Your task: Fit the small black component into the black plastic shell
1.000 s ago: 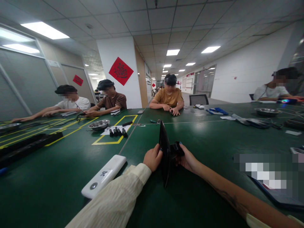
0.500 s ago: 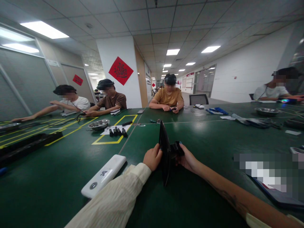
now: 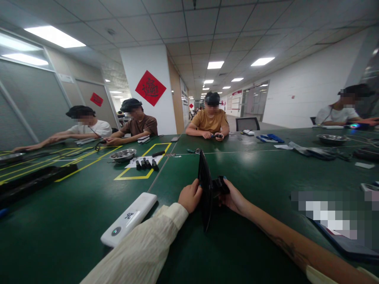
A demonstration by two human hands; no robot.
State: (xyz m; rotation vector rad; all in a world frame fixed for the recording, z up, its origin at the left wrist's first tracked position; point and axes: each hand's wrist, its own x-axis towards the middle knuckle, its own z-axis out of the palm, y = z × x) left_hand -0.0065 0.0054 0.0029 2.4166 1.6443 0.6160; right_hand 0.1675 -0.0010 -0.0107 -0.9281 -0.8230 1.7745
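A thin black panel [image 3: 206, 201] stands nearly edge-on to me above the table, with a blocky black mount [image 3: 221, 184] on its right face. The fingers of my left hand [image 3: 190, 196] are closed at the panel's left side, and some fingertips are hidden. On the other side my right hand [image 3: 235, 197] is wrapped round the mount, thumb on top. Left of my left forearm lies a white power bank [image 3: 130, 219] marked with a number. What kind of device the panel is, I cannot tell.
On the green table [image 3: 257, 173] are several small black cylinders [image 3: 147, 164] on paper, a metal bowl [image 3: 123, 155], a long black tray [image 3: 38, 179] at left and a blue-edged item [image 3: 340, 236] at right. A person [image 3: 209, 120] sits opposite; others sit left and right.
My hands, the panel and the mount hold nearly the same place. At far left, a co-worker's raised arm has lowered toward the table.
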